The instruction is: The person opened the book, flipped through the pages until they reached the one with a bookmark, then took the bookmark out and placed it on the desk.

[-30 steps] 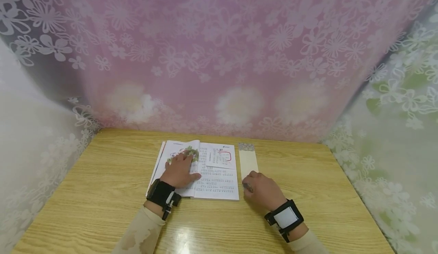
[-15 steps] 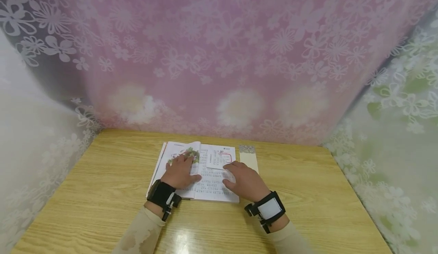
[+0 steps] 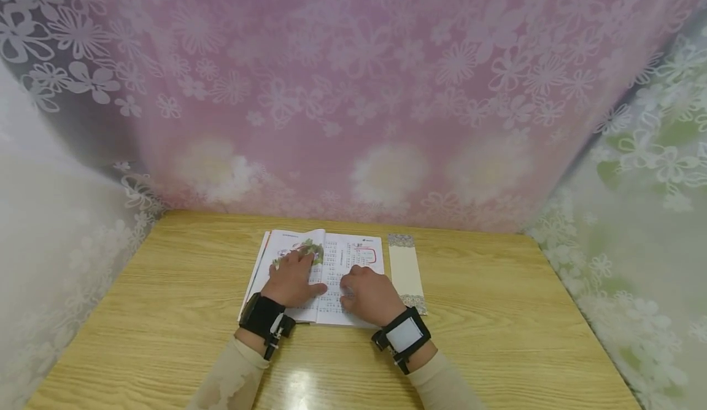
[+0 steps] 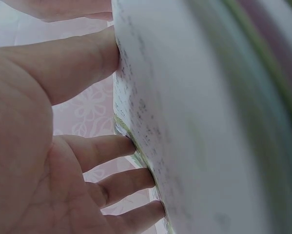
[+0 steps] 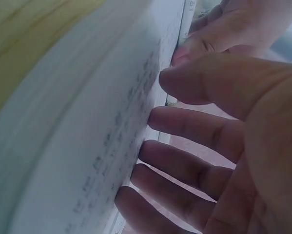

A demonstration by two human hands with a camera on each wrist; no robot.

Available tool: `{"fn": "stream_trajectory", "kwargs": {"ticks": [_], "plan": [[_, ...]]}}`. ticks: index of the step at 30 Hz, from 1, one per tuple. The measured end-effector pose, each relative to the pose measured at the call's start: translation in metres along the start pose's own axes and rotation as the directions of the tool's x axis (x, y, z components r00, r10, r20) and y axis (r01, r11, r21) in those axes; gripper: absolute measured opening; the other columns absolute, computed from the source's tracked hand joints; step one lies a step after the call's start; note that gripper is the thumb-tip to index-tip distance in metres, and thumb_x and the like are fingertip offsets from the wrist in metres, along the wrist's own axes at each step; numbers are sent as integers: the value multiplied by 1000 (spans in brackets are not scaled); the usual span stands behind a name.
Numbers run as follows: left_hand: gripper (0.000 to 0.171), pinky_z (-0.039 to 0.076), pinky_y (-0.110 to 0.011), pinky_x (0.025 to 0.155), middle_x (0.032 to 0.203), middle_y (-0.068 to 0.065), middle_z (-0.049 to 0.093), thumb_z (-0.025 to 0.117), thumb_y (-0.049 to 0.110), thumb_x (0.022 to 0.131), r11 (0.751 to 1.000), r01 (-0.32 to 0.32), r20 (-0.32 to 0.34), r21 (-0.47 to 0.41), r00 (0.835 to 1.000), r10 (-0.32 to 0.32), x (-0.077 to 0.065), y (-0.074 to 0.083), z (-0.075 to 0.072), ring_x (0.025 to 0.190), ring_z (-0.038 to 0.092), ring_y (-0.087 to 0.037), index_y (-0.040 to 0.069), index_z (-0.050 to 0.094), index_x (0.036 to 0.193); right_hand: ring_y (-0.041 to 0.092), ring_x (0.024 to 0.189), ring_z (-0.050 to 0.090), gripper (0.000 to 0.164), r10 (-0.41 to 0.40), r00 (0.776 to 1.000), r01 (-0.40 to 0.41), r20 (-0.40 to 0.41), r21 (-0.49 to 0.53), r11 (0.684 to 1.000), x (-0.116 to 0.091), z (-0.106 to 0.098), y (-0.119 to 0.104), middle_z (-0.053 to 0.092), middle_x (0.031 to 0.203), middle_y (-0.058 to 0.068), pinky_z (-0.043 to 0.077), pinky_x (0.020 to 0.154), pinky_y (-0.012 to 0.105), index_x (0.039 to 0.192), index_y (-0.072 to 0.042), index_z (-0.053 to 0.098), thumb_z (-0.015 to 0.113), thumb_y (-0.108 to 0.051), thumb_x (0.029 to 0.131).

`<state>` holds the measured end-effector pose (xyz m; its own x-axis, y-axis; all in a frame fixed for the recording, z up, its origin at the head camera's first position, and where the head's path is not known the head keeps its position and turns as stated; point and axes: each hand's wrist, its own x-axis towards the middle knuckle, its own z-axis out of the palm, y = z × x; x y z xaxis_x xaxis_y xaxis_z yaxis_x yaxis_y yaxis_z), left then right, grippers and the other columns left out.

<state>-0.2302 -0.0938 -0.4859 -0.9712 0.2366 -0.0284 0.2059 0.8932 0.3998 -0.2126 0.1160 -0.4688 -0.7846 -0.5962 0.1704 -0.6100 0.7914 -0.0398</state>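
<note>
An open book (image 3: 332,304) with printed text lies on the table, a plant picture (image 3: 312,245) on its left page. My left hand (image 3: 291,281) rests on that page, fingers spread; the left wrist view shows its fingers (image 4: 117,150) and thumb touching the paper. On the right page lies my right hand (image 3: 372,293), its fingertips (image 5: 160,117) against the text in the right wrist view. A red bracket mark (image 3: 374,255) shows above it. Just right of the book is a cream paper strip (image 3: 405,269) with grey patterned ends, which neither hand touches.
The wood-grain table (image 3: 497,312) extends on both sides of the book. A pink floral curtain (image 3: 359,91) hangs behind its far edge, and pale floral sheets (image 3: 652,213) stand at the sides.
My right hand has left the patterned near end of the cream strip and moved left onto the right page. The strip now shows whole. My left hand has stayed on the left page.
</note>
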Motion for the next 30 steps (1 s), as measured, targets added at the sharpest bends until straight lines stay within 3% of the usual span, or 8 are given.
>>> {"fn": "stream_trajectory", "kwargs": {"ticks": [11, 20, 23, 26, 28, 30], "plan": [[82, 26, -66, 98, 147, -21, 33, 64, 55, 86, 1000, -10, 8, -12, 1000, 10, 0, 0, -3, 131, 34, -45, 8, 39, 148, 12, 69, 53, 18, -38, 998, 37, -51, -34, 999, -3, 5, 2, 54, 82, -5, 43, 50, 27, 94, -20, 71, 71, -34, 82], [58, 41, -47, 94, 138, -21, 44, 62, 33, 94, 984, -60, -68, -167, 996, 50, 1, -13, -17, 122, 47, -37, 5, 46, 143, 10, 66, 50, 17, -26, 999, 25, -36, -23, 999, -4, 3, 0, 54, 80, -6, 39, 46, 25, 93, -21, 73, 69, -35, 84], [56, 40, -51, 93, 135, -24, 44, 60, 24, 94, 981, -27, -122, -190, 993, 4, 0, -21, -26, 121, 44, -42, 3, 43, 144, 10, 65, 47, 17, -17, 999, 17, -35, -17, 1000, -4, 1, -2, 53, 79, -5, 38, 45, 25, 91, -21, 72, 69, -36, 85], [61, 37, -59, 91, 134, -32, 40, 58, 22, 93, 977, 72, -163, -201, 981, -106, -4, -29, -37, 121, 37, -52, -4, 37, 145, 10, 64, 45, 16, -11, 999, 10, -38, -17, 1000, -4, 0, -3, 51, 77, -6, 37, 45, 24, 89, -20, 71, 68, -35, 86], [68, 38, -62, 88, 132, -37, 38, 56, 26, 93, 966, 159, -151, -203, 970, -191, -8, -36, -43, 118, 37, -57, -9, 30, 145, 9, 63, 44, 15, -8, 999, 7, -41, -17, 1000, -4, 0, -3, 50, 75, -6, 36, 44, 24, 88, -20, 70, 67, -35, 86], [71, 43, -58, 80, 124, -38, 45, 53, 32, 95, 951, 220, -109, -216, 963, -248, -11, -43, -47, 107, 47, -54, -13, 28, 144, 9, 62, 43, 14, -5, 999, 5, -47, -14, 1000, -5, 0, -3, 49, 74, -6, 35, 44, 24, 87, -20, 70, 67, -33, 86]]}}
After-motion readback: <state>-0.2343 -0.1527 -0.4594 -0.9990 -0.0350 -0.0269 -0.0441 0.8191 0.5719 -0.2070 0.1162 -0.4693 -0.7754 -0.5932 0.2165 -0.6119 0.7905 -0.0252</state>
